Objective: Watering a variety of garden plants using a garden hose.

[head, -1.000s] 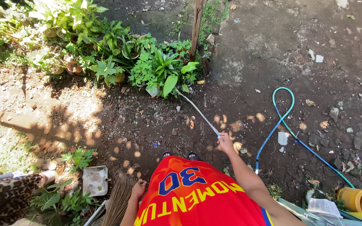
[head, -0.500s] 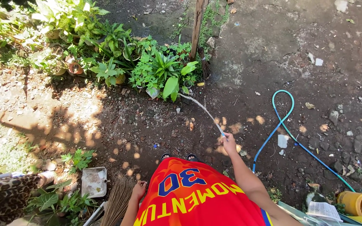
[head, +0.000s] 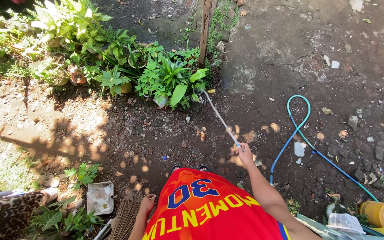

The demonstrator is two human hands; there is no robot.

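Currently right hand (head: 245,153) grip closed around thin blue-green rubber hose (head: 299,133) end, water jet (head: 218,116) reaching green leafy plants (head: 167,80); left hand (head: 146,205) loosely curled, empty.

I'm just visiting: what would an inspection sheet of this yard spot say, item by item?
Surface: dark, damp soil with pebbles and dry leaves, sunlit gravel at left.
Job's things: hose end sends a water stream onto the green plants.
Clutter: white tray, broom bristles, yellow bucket, paper scraps.
Hands: right hand has fingers round the hose end; left hand hangs empty by the broom.
Cables: blue-green hose looped on the soil.
Surroundings: wooden post; another person's patterned sleeve at lower left.
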